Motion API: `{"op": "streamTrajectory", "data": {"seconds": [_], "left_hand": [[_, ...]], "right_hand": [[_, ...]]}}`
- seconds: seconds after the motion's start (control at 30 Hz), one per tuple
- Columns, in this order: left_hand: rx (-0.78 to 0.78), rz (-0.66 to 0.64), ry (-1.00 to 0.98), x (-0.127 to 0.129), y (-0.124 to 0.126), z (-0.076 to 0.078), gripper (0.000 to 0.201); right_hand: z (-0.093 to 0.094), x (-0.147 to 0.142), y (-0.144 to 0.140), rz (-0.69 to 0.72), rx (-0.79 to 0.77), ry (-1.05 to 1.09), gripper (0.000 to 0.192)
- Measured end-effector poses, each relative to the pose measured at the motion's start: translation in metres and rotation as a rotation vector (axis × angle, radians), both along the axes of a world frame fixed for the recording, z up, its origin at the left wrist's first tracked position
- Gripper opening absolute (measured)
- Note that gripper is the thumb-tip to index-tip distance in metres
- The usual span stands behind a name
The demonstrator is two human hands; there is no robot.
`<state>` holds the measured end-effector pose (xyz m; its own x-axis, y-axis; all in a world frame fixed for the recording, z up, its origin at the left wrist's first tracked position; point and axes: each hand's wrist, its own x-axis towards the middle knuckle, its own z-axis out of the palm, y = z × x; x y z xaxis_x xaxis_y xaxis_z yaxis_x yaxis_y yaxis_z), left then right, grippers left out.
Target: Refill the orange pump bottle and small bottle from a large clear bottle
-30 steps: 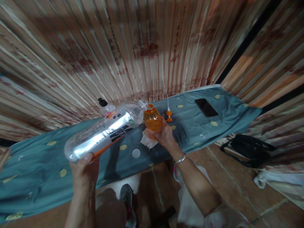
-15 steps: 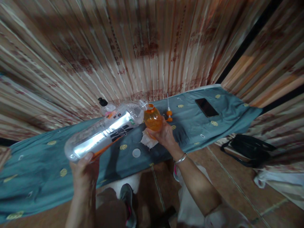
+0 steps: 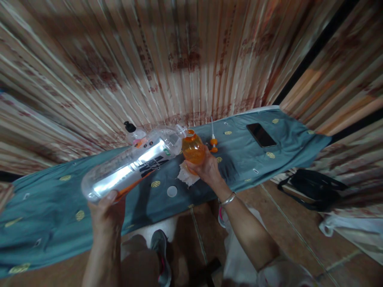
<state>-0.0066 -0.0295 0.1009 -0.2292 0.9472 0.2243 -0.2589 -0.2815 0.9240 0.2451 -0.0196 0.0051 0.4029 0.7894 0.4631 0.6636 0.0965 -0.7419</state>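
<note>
A large clear plastic bottle (image 3: 119, 171) with a silver label is tilted, its open neck pointing right. My left hand (image 3: 107, 211) is closed round its base end. The neck comes up beside the mouth of an orange translucent bottle (image 3: 193, 148); whether they touch, I cannot tell. My right hand (image 3: 206, 165) grips that orange bottle, which has its pump off. A crumpled white tissue (image 3: 187, 176) lies beneath it. The orange pump top (image 3: 213, 142) with its tube lies to the right, and a round white cap (image 3: 172, 191) sits nearer me.
A teal patterned cloth (image 3: 60, 207) covers the narrow table. A clear bottle with a black pump (image 3: 129, 127) stands behind the large bottle. A phone (image 3: 261, 134) lies at the right. Pleated curtains (image 3: 185, 59) hang behind; a black bag (image 3: 314, 187) is at the lower right.
Almost nothing differs. Both hands hold the same bottles in nearly the same pose, and the view has shifted very slightly.
</note>
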Motion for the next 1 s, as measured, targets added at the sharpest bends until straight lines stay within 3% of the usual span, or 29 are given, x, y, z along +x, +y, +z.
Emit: {"op": "streamTrajectory", "data": {"seconds": [1.0], "left_hand": [[-0.006, 0.032, 0.019, -0.0032, 0.0011, -0.0028, 0.079]], "right_hand": [[-0.0025, 0.0024, 0.0024, 0.022, 0.039, -0.05, 0.072]]}}
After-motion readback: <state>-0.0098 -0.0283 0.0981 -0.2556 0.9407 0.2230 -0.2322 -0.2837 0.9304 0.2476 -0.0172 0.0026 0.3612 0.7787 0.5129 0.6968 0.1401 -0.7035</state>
